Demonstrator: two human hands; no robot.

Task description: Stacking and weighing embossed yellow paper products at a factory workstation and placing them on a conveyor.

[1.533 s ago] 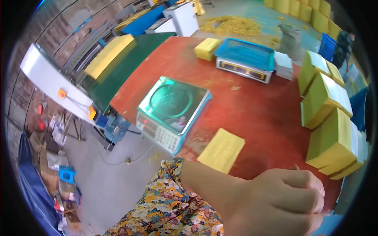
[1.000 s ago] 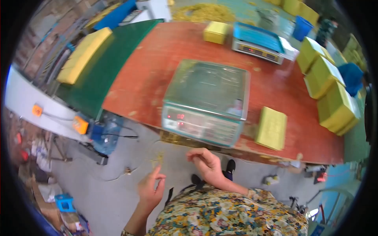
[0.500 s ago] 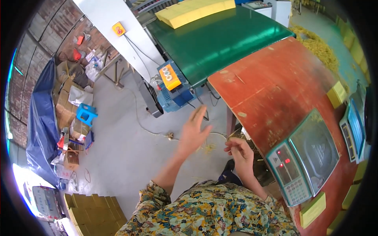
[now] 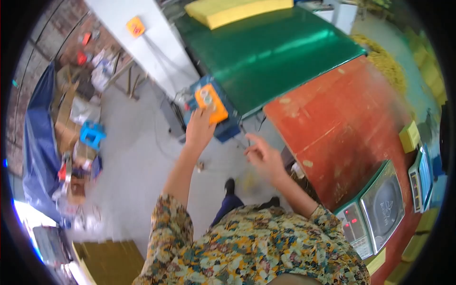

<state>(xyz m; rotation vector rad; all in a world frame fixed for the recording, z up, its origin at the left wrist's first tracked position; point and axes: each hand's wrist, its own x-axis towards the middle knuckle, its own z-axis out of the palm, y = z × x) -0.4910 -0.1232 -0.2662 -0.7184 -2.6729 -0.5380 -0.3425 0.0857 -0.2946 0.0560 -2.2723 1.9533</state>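
My left hand (image 4: 199, 127) reaches forward with its fingertips at the near edge of an orange control box (image 4: 212, 102) with round buttons. Nothing shows in its grasp; its fingers are stretched out and a little blurred. Beneath the box is a blue motor (image 4: 231, 134) beside the corner of a green conveyor belt (image 4: 270, 57). To the right, my right hand (image 4: 265, 159) hovers above the floor, near the left edge of a red-brown board (image 4: 327, 118). Its fingers are loosely bent and apart, and I see nothing held in them.
On the board stand a scale (image 4: 384, 209) with lit red digits and, farther right, another scale (image 4: 418, 175). A yellow block (image 4: 237, 12) lies on the belt. Boxes, bags and a blue stool (image 4: 92, 134) crowd the left side. A white post (image 4: 142, 47) rises beside the motor.
My left hand has moved forward and left, up to the orange control box. My right hand has moved forward and left, its fingers loosening from a pinch. The view has shifted, and I have stepped forward.
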